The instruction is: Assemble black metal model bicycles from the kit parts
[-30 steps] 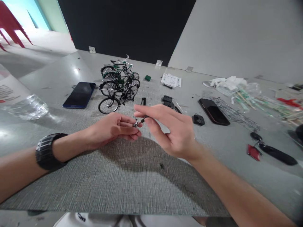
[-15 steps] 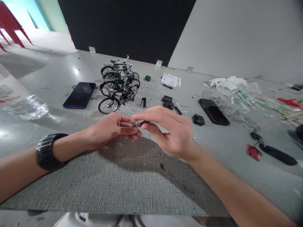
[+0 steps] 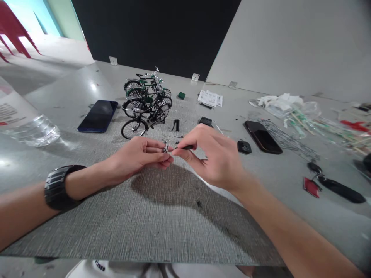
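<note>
My left hand (image 3: 145,154) pinches a tiny chrome part (image 3: 166,147) between thumb and fingers; its exact kind is too small to make out. In my right hand (image 3: 211,156), thumb and forefinger grip a small black-handled screwdriver (image 3: 188,147). Its tip points left, close to the chrome part; whether they touch I cannot tell. Just beyond my hands stand several miniature bicycles (image 3: 146,101) in a row, black and green with chrome handlebars. A small black forked piece (image 3: 176,125) lies to the right of the bicycles, with tiny bits scattered nearby.
A blue phone (image 3: 98,116) and a water bottle (image 3: 27,121) are on the left. Rightward lie a black block (image 3: 244,146), another phone (image 3: 262,137), keys (image 3: 314,168), and plastic sprues with wrappings (image 3: 301,116). Paper sheets (image 3: 210,98) and a green piece (image 3: 181,95) sit further back.
My right hand has shifted slightly right, away from my left fingers, and turned, so more of the screwdriver and the chrome part shows. My left hand has hardly moved.
</note>
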Demonstrator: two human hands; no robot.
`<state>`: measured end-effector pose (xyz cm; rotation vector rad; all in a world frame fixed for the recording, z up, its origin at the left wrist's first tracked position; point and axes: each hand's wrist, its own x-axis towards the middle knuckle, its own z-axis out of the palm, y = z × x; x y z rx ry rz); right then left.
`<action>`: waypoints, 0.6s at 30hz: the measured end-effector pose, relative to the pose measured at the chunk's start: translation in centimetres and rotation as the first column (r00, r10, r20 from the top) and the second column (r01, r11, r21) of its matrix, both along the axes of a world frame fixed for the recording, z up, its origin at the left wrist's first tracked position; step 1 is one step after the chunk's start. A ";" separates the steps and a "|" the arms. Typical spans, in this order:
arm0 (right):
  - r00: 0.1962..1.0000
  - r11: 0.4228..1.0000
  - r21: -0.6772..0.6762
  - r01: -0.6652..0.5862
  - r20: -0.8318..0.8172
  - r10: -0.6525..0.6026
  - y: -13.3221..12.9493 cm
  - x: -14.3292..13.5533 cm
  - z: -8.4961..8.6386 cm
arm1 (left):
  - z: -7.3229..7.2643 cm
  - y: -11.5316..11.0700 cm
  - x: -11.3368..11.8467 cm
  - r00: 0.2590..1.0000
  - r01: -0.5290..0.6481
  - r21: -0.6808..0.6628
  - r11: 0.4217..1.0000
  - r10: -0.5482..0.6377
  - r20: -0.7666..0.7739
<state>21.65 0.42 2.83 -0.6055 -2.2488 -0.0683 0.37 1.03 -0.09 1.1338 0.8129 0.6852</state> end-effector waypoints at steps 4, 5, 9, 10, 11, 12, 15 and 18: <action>0.956 0.990 0.112 0.085 0.272 -0.113 0.2 0.3 0.0 | -0.3 0.0 0.1 0.990 -0.136 0.029 0.990 0.137 -0.037; 0.941 0.986 0.136 0.094 0.313 -0.133 0.3 0.3 -0.1 | -0.3 0.0 0.2 0.985 -0.159 0.040 0.986 0.161 -0.055; 0.893 0.958 0.267 0.106 0.399 -0.209 0.3 0.3 -0.3 | -0.4 0.2 0.2 0.973 -0.219 0.041 0.975 0.222 -0.069; 0.881 0.949 0.297 0.109 0.413 -0.230 0.4 0.3 -0.3 | -0.5 0.2 0.2 0.970 -0.232 0.036 0.972 0.234 -0.065; 0.872 0.939 0.324 0.112 0.422 -0.250 0.4 0.4 -0.3 | -0.5 0.2 0.2 0.968 -0.242 0.033 0.970 0.243 -0.063; 0.866 0.931 0.347 0.114 0.424 -0.264 0.5 0.5 -0.3 | -0.5 0.1 0.3 0.966 -0.250 0.036 0.968 0.252 -0.067; 0.864 0.915 0.385 0.122 0.412 -0.288 0.5 0.8 -0.2 | -0.3 0.0 0.2 0.960 -0.248 0.070 0.966 0.255 -0.115; 0.861 0.916 0.373 0.145 0.409 -0.303 0.5 0.8 -0.4 | 0.0 0.0 0.2 0.947 -0.234 0.132 0.963 0.256 -0.194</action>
